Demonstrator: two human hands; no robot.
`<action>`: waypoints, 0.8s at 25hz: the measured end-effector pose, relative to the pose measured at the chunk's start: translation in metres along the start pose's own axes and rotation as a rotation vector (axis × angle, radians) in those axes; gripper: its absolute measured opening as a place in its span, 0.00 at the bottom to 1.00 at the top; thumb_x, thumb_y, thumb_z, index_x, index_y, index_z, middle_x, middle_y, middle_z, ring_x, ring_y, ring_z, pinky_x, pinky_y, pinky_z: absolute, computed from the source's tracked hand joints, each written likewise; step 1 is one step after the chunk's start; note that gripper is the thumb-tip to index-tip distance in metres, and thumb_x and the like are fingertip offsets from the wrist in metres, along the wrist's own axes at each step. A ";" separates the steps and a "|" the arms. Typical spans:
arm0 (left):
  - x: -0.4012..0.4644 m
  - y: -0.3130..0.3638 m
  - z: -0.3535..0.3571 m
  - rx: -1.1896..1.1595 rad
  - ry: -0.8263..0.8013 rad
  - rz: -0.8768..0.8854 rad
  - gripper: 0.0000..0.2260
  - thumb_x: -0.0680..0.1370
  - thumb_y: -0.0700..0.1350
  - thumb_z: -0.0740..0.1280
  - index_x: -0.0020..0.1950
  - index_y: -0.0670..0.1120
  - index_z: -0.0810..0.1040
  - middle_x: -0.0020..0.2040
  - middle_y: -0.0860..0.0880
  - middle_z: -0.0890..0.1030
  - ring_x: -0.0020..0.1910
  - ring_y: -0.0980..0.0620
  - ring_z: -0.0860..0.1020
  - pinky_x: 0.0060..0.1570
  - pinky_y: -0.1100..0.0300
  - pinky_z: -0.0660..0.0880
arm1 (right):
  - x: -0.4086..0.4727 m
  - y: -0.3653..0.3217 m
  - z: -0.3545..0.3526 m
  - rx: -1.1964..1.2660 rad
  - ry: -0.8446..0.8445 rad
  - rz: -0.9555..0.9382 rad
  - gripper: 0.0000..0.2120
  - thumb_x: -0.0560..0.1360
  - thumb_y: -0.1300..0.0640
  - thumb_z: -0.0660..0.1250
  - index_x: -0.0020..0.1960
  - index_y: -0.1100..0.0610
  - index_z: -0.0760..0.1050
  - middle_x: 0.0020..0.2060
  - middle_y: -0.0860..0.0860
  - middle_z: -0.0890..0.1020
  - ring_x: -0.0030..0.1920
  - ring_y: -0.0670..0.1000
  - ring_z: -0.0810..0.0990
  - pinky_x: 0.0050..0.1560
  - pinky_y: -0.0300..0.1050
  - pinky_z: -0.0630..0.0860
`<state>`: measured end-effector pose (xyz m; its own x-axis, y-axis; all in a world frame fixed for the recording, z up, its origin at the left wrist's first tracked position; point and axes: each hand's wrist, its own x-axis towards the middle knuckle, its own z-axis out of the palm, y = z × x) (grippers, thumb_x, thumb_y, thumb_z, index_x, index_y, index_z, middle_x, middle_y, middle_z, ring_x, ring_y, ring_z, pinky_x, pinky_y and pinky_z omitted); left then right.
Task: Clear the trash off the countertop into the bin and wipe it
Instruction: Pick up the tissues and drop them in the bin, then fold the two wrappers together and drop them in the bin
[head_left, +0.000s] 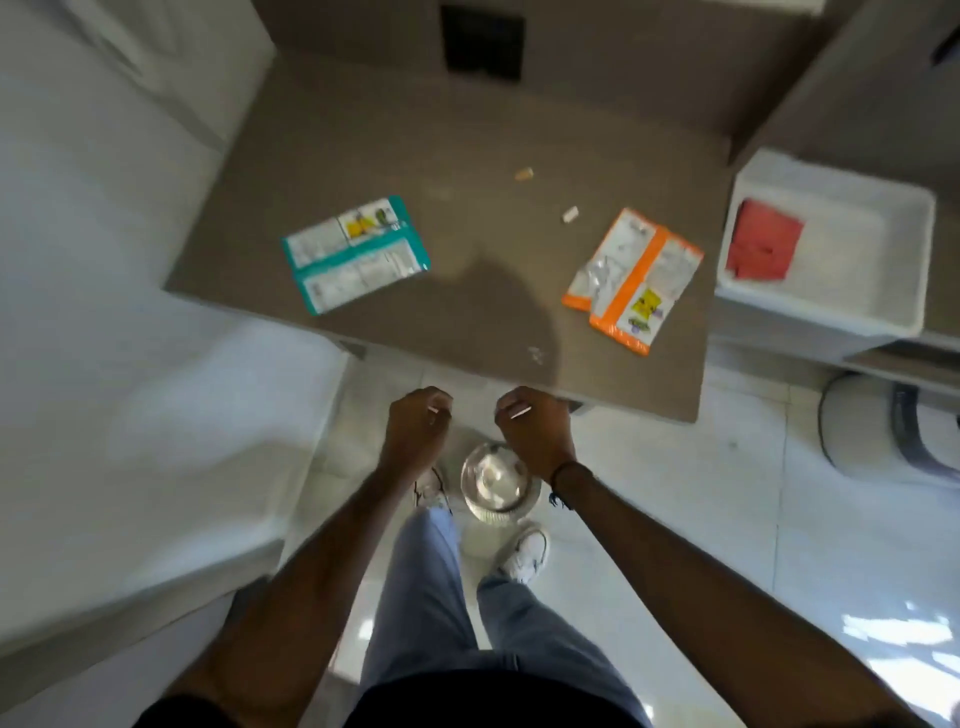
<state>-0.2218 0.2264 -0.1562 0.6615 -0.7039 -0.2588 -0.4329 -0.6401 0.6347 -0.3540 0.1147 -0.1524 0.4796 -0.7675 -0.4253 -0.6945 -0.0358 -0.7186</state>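
- Legs in blue jeans (431, 597) and white sneakers (527, 553) fill the bottom centre; the torso is cut off by the lower frame edge.
- Bin (496, 483) stands on the tiled floor (701, 493) between the feet, seen from straight above. Rim is partly hidden by the right wrist; pale contents inside are too blurred to identify.
- Left hand (413, 426) hangs above the floor just short of the worktop edge, grip curled shut around a small white scrap (432, 410) showing at the fingertips.
- Right hand (535, 428) beside it, overlapping the worktop's near edge, grip pinched on a thin white stick-like piece (520, 412). What either piece is cannot be made out.
- Dark band (569, 470) on the right wrist.
- Brown worktop (467, 130) beyond the hands; tiny pale crumbs (536, 354) near its front edge, under the person's shadow.
- Teal-edged wrapper (356, 254) lies flat left of centre; orange-edged wrapper (634, 278) flat on the right, well apart. Print unreadable.
- Two small scraps farther back: a whitish one (570, 214) and a tan one (524, 174).
- White tray (852, 260) off the worktop's right side holds something red (763, 241), folded, possibly a cloth; cannot tell.
- Dark square (482, 41) at the far end is blurred.
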 end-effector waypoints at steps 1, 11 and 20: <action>0.010 0.002 -0.018 0.008 0.065 -0.004 0.09 0.75 0.31 0.66 0.43 0.39 0.85 0.46 0.42 0.88 0.46 0.45 0.85 0.52 0.54 0.80 | 0.009 -0.024 -0.001 -0.030 0.016 -0.081 0.12 0.66 0.58 0.59 0.37 0.55 0.81 0.37 0.51 0.87 0.39 0.55 0.85 0.41 0.47 0.80; 0.147 -0.050 -0.145 -0.117 0.322 -0.378 0.22 0.77 0.37 0.70 0.68 0.32 0.70 0.65 0.32 0.74 0.65 0.34 0.74 0.63 0.43 0.76 | 0.143 -0.194 0.061 -0.192 -0.028 -0.113 0.17 0.69 0.50 0.70 0.53 0.56 0.75 0.52 0.55 0.82 0.50 0.56 0.82 0.44 0.44 0.80; 0.198 -0.067 -0.168 -0.524 -0.010 -0.488 0.07 0.78 0.33 0.68 0.52 0.43 0.80 0.55 0.35 0.85 0.41 0.44 0.83 0.25 0.63 0.80 | 0.204 -0.190 0.048 0.036 -0.186 0.279 0.17 0.73 0.64 0.72 0.61 0.61 0.81 0.56 0.58 0.84 0.46 0.55 0.84 0.53 0.53 0.83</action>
<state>0.0408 0.1816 -0.1271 0.6982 -0.3788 -0.6074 0.2637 -0.6527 0.7102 -0.0987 -0.0040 -0.1291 0.3654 -0.6145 -0.6992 -0.7951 0.1847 -0.5777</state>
